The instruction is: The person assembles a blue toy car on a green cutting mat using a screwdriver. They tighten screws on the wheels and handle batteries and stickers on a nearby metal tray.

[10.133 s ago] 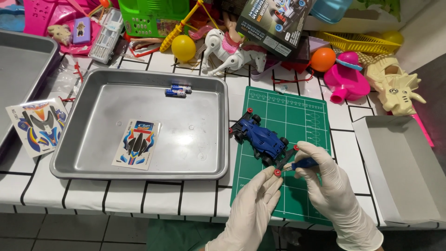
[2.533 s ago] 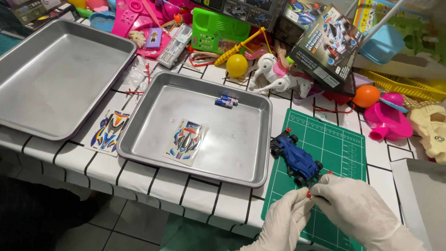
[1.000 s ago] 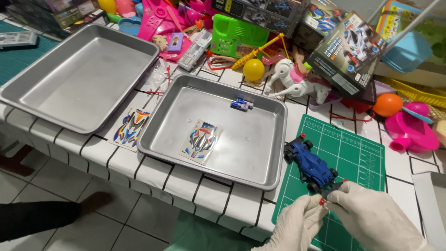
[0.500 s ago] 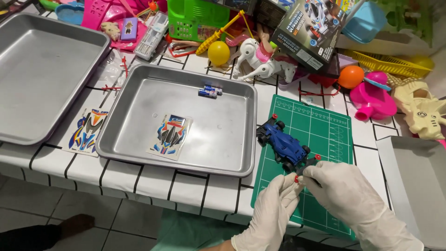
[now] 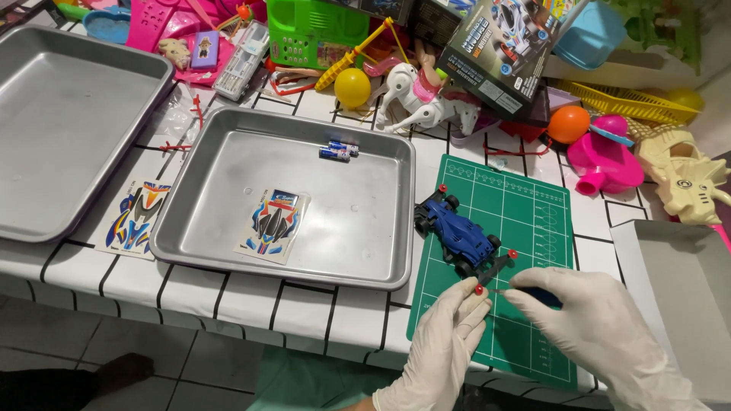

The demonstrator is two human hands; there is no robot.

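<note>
Unmoved since prior frame: blue toy car (image 5: 457, 237) on green mat (image 5: 525, 228); L hand (image 5: 445, 346) & R hand (image 5: 594, 335) just below, R gripping screwdriver (image 5: 537, 293), L fingertips pinching car's rear bumper.

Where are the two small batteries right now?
In the head view, the two batteries lie side by side inside the smaller metal tray, near its far rim, left of the green cutting mat.

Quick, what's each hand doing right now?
Left hand: fingertips pinching the rear bumper of the blue toy car.
Right hand: closed on a dark-handled screwdriver.
</note>
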